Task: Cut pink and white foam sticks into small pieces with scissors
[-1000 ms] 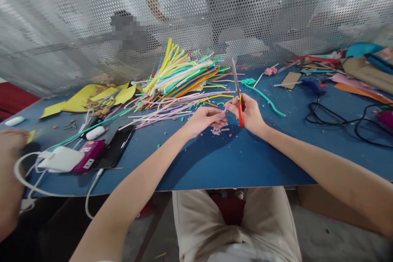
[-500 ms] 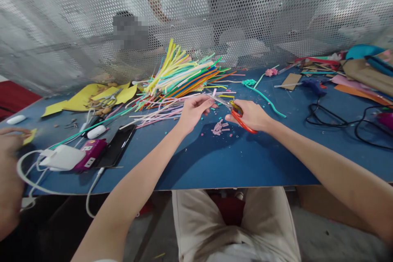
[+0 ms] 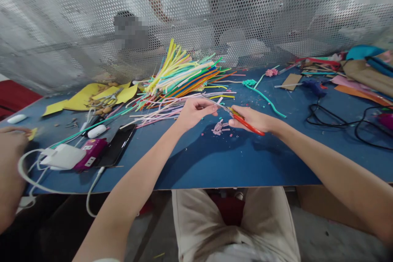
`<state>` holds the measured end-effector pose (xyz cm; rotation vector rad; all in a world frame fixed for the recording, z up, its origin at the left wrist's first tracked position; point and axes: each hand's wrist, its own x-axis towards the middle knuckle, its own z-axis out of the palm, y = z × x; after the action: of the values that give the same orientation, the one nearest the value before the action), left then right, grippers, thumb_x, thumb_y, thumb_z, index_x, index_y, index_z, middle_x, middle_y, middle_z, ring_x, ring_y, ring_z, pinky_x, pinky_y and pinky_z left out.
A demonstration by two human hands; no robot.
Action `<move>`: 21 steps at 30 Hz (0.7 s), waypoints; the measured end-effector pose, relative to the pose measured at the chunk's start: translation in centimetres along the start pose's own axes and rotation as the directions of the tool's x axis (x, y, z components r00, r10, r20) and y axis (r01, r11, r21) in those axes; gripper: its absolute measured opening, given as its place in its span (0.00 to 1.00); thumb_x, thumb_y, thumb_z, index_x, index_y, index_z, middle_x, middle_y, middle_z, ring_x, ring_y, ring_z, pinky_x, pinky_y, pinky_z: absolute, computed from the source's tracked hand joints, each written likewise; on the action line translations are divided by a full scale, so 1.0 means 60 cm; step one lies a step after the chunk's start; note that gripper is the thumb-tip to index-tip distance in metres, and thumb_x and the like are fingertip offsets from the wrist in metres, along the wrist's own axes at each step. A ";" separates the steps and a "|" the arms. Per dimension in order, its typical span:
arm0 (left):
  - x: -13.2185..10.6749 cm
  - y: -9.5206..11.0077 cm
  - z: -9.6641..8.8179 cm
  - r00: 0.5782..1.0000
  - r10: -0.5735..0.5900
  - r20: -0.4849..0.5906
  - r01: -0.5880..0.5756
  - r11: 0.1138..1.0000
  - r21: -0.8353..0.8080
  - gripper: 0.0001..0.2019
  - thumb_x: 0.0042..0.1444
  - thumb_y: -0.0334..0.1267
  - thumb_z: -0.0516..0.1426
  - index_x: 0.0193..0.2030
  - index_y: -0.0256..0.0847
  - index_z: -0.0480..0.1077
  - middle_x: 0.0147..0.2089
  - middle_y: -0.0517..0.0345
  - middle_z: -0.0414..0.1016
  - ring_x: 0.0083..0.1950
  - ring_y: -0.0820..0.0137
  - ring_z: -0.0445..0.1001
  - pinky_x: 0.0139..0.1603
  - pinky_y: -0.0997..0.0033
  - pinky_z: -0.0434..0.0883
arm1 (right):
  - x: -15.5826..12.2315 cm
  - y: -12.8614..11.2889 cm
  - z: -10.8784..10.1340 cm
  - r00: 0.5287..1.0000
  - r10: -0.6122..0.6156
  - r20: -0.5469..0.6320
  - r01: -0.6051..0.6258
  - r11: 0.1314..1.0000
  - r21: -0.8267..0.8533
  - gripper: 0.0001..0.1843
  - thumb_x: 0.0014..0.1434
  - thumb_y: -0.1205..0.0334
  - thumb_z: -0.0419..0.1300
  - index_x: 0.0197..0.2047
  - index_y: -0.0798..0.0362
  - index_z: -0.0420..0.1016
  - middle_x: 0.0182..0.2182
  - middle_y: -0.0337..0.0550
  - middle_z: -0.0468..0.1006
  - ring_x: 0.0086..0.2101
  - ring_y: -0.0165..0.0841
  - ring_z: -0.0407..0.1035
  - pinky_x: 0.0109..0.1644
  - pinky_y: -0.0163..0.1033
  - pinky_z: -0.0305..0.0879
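My right hand (image 3: 250, 118) grips a pair of scissors (image 3: 249, 126) with red and yellow handles, the handles close together and the blades pointing left at my left hand. Thumb and fingers of my left hand (image 3: 198, 111) are pinched together at the blades. Between them is a pale pink pipe cleaner (image 3: 220, 100), its short end sticking up past the blades; the rest is hidden by the fingers. Below the blades lies a small heap of cut pink pieces (image 3: 219, 127) on the blue table (image 3: 208, 163).
Behind my hands lies a big bundle of coloured pipe cleaners (image 3: 184, 73). A phone (image 3: 115, 147), a purple power block (image 3: 91, 153) and white cables are left. Right are a glue gun (image 3: 315, 87) and black cord (image 3: 334, 122). Another person's hand (image 3: 12, 147) is at far left.
The scissors' handles have come together and their blades have closed. My right hand has shifted slightly down and right; my left hand has tilted slightly and still pinches.
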<state>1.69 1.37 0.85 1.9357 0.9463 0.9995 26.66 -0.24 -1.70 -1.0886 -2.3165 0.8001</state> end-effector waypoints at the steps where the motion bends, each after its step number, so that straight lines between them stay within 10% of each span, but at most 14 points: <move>1: 0.000 0.000 0.000 1.000 -0.001 0.004 0.001 1.000 -0.013 0.12 0.56 0.48 0.65 0.37 0.41 0.83 0.30 0.54 0.82 0.30 0.73 0.74 0.33 0.73 0.67 | -0.001 -0.002 0.000 1.000 -0.012 0.016 0.012 0.999 0.030 0.25 0.61 0.35 0.59 0.34 0.48 0.59 0.27 0.36 0.66 0.27 0.31 0.58 0.32 0.39 0.56; 10: 0.001 -0.001 -0.001 0.999 -0.028 0.041 0.033 0.993 -0.113 0.13 0.54 0.48 0.66 0.36 0.39 0.83 0.29 0.54 0.81 0.27 0.74 0.72 0.30 0.74 0.65 | -0.002 -0.004 0.002 0.998 -0.032 0.045 0.025 0.989 0.147 0.25 0.59 0.36 0.61 0.32 0.48 0.61 0.27 0.35 0.64 0.27 0.31 0.56 0.31 0.39 0.56; 21: 0.000 0.002 0.001 1.000 -0.002 -0.019 0.000 0.993 -0.116 0.13 0.53 0.48 0.66 0.35 0.38 0.82 0.27 0.55 0.80 0.26 0.75 0.69 0.29 0.74 0.64 | -0.001 -0.001 0.017 0.996 -0.082 0.029 0.080 0.995 0.066 0.08 0.58 0.63 0.55 0.34 0.48 0.57 0.26 0.36 0.67 0.28 0.32 0.60 0.34 0.39 0.57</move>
<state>1.78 1.27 0.90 1.8322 0.8807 1.0511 26.02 -0.64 -2.42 -0.9548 -2.3277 0.8609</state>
